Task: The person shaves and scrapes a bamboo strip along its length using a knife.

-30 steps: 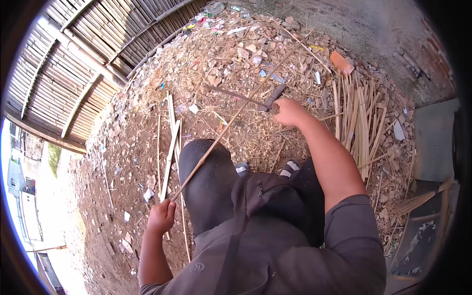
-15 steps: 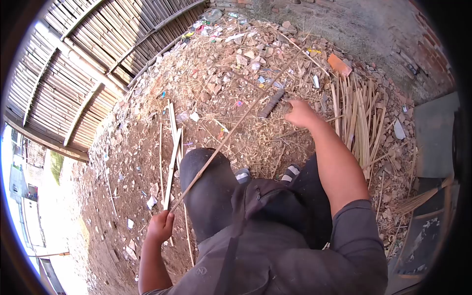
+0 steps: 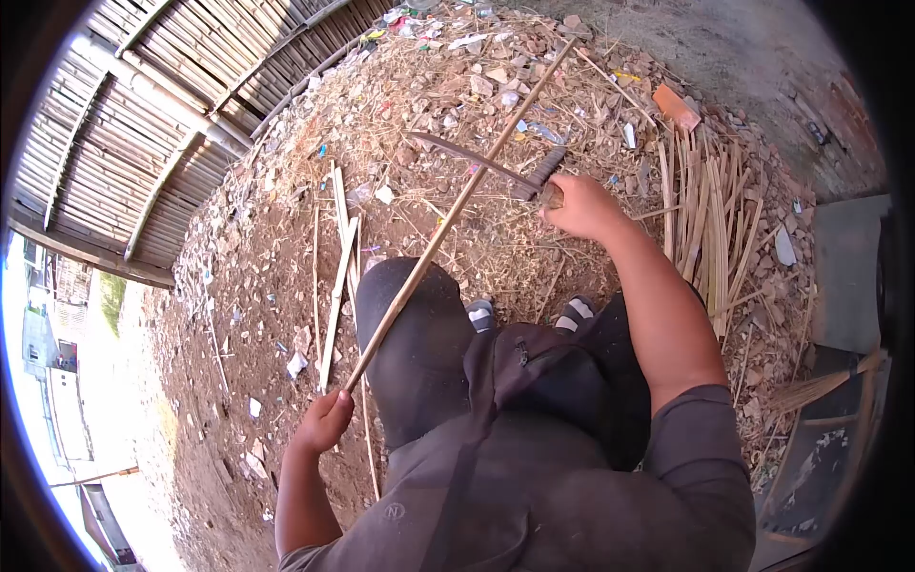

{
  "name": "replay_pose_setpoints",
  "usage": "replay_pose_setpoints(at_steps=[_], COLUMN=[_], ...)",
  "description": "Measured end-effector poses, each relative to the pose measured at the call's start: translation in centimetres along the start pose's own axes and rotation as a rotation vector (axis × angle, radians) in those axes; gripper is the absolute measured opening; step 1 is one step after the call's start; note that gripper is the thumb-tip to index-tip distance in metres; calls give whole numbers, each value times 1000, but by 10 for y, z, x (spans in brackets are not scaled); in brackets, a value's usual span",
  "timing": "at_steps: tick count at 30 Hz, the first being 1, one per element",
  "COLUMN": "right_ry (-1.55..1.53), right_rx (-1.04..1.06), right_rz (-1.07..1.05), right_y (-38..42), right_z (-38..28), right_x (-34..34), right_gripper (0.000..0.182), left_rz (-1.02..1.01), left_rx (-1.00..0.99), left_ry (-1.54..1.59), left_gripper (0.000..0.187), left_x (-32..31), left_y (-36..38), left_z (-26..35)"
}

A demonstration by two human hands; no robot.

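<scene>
My left hand [image 3: 325, 422], at lower left, is closed round the near end of a long bamboo strip [image 3: 448, 221]. The strip slants up and right past my bent knee [image 3: 408, 296] toward the rubble. My right hand [image 3: 579, 205] is closed round the handle of a curved knife [image 3: 477, 158], most of the handle hidden by my fingers. Its thin dark blade points left and crosses the strip in this view. Just beyond my right fist, a dark ribbed block [image 3: 547, 168] lies on the ground.
Split bamboo strips [image 3: 710, 219] are heaped at right, with a few more [image 3: 340, 276] left of my knee. An orange brick piece [image 3: 676, 107], broken rubble and litter cover the ground. A bamboo fence [image 3: 152, 124] stands at upper left, a wall [image 3: 762, 67] at upper right.
The knife blade now shows clearly across the bamboo strip; earlier it was barely visible. The strip's far end has swung upward in view, and its broader face shows. Both hands keep their grips.
</scene>
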State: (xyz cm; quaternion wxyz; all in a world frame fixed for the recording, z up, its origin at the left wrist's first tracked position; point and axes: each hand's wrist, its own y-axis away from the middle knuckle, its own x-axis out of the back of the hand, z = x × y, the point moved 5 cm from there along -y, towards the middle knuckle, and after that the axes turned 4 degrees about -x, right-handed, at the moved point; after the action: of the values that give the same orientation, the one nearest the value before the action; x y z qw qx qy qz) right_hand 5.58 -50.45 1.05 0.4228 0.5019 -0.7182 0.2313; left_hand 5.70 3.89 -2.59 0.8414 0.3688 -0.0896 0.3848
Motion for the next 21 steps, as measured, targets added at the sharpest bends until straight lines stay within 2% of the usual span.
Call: replay_pose_setpoints(at_steps=[3, 7, 8, 10, 14, 17, 18, 21], right_ry=[-22, -94, -45, 54, 198, 213, 218, 55], right_rx=[47, 297, 310, 333, 352, 379, 416, 403], right_rz=[-21, -90, -174, -136, -79, -171, -145, -243], right_y=[10, 19, 22, 24, 30, 43, 45, 23], right_z=[-18, -40, -45, -50, -65, -87, -93, -74], right_x=[-10, -36, -38, -37, -37, -54, -61, -76], right_gripper=[41, 43, 44, 42, 36, 32, 26, 20], left_rz=[-72, -64, -59, -47, -4, 67, 98, 168], left_rx=[33, 0, -10, -28, -29, -58, -88, -147], left_ry=[101, 149, 136, 110, 10, -166, -253, -364], left_gripper=[47, 48, 48, 48, 50, 50, 49, 47], left_x=[-7, -23, -24, -25, -22, -27, -31, -40], left_y=[-7, -16, -18, -20, -21, -18, -17, -22], left_z=[4, 26, 28, 30, 26, 48, 59, 67])
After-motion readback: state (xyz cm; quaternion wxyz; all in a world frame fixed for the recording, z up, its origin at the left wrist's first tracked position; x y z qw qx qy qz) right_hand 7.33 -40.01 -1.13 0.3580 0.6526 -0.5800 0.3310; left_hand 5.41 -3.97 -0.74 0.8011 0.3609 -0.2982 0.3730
